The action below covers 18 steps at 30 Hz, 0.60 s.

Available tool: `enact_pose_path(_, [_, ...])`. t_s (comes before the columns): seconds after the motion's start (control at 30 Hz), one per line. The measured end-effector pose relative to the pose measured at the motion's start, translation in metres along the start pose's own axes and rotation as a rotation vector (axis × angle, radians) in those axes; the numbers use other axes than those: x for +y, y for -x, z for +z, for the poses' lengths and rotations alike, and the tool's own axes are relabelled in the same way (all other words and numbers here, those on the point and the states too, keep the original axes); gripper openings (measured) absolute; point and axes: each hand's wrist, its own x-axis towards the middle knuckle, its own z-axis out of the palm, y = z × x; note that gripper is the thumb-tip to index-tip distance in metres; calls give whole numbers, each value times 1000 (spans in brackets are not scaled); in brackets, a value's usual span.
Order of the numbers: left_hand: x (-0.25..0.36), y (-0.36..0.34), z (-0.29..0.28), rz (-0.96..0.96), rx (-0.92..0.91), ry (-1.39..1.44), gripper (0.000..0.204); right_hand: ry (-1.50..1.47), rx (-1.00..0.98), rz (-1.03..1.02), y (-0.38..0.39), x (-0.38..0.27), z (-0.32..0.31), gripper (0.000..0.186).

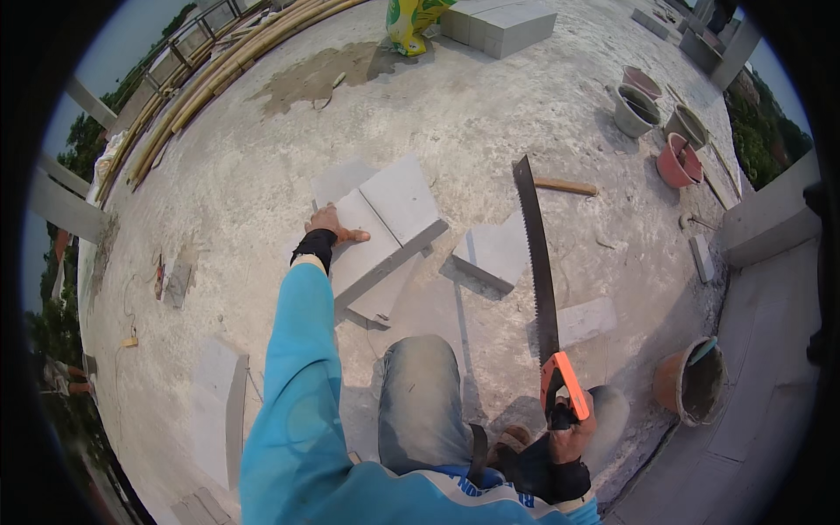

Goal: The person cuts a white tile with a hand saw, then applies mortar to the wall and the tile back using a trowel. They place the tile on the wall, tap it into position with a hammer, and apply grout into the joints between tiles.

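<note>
A pale grey lightweight concrete block (372, 254) lies tilted across other block pieces in front of my knees. A dark straight line, a cut or a gap, crosses its top. My left hand (331, 227) grips its left edge, thumb laid on the top face; the other fingers are partly hidden. My right hand (573, 430) is closed around the orange handle of a handsaw (544, 271). The saw is held apart from the block, its long dark blade pointing away and its teeth facing left. Between block and blade lies a smaller cut block (494, 252).
A wooden-handled tool (567, 185) lies beyond the blade. Several buckets, one a red bucket (678, 162), stand at far right; an orange bucket (678, 381) is nearer. Bamboo poles (219, 83) lie far left, stacked blocks (499, 26) far ahead. Another block (219, 407) is at left.
</note>
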Motion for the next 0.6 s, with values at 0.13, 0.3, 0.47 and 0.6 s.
enact_pose_path(0.13, [-3, 10, 11, -1, 66, 44, 136, -99, -12, 123, 9, -3, 10, 17])
enact_pose_path(0.3, [-7, 52, 40, -86, 273, 63, 138, -227, -21, 120, -4, 5, 22, 18])
enact_pose_path(0.47, [6, 95, 75, -89, 634, 39, 138, -265, -94, 122, -20, 7, 40, 25])
enact_pose_path(0.6, [23, 117, 82, -12, 834, -33, 127, -276, -144, 4, -21, -2, 52, 30])
